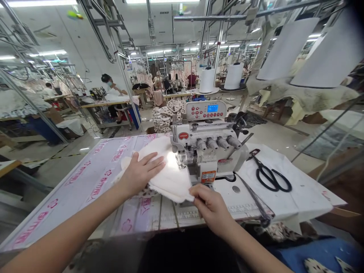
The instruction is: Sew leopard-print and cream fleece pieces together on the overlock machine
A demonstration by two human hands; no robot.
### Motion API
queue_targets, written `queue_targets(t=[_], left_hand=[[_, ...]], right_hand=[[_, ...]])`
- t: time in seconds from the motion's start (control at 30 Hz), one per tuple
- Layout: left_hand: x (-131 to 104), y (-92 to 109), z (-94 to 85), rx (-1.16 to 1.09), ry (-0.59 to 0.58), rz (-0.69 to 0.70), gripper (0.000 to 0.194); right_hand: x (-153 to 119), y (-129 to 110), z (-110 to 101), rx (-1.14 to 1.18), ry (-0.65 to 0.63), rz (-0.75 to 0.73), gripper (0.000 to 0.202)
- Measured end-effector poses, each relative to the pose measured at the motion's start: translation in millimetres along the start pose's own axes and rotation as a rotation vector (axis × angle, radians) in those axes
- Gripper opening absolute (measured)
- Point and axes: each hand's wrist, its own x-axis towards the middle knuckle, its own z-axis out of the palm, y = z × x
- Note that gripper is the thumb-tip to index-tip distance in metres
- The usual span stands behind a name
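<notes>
A white fluffy fabric piece [170,182] lies on the table at the lit needle area of a white sewing machine [209,140]. My left hand [142,172] rests flat on the fabric's left part, fingers stretched out toward the needle area. At the fabric's front right corner, my right hand [209,204] pinches the edge between thumb and fingers. Some spotted fabric [146,191] shows from beneath the white piece, beside my left hand.
Black-handled scissors [270,176] lie right of the machine, with metal tweezers [256,197] nearer the front edge. Large white thread cones [290,49] stand at upper right. Spotted fabric [169,115] is heaped behind the machine. A person [112,89] sits at another table.
</notes>
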Motion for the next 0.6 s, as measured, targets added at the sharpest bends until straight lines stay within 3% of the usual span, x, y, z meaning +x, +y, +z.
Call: queue_targets(t=[0.13, 0.23, 0.3, 0.43, 0.53, 0.6], left_hand=[[8, -16, 15.8, -0.031, -0.04, 0.012, 0.037], [15, -30, 26.8, -0.08, -0.143, 0.0, 0.041], [19, -37, 24.5, -0.132, -0.229, -0.025, 0.048], [25, -27, -17.1, -0.289, -0.326, -0.133, 0.064], [31, 7, -51.8, -0.52, -0.243, -0.148, 0.059], [36, 33, -55.9, -0.67, -0.111, -0.168, 0.048]], right_hand=[[19, 9, -1, -0.039, 0.051, -0.042, 0.019], [32, 18, -1, -0.06, 0.077, -0.065, 0.019], [38, 23, 1, -0.064, 0.086, -0.086, 0.018], [41, 29, 4, -0.062, 0.118, -0.114, 0.016], [39, 31, 6, -0.076, 0.153, -0.132, 0.017], [37, 31, 7, -0.075, 0.174, -0.154, 0.017]])
